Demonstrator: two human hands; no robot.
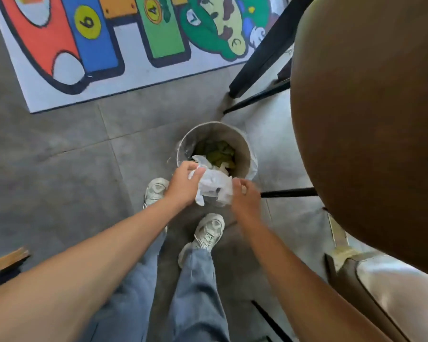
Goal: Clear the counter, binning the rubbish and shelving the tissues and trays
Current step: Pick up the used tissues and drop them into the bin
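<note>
A crumpled wad of white tissue rubbish sits at frame centre, above the near rim of a round grey bin. The bin stands upright on the floor, lined with clear plastic, holding green and white waste inside.

I stand on the floor with the waste bin directly ahead of my shoes. My left hand and right hand hold a crumpled plastic bag between them, above the bin's near rim. Leafy scraps lie inside the bin. A play mat lies beyond, to the left. The round bench stands at right.
</note>
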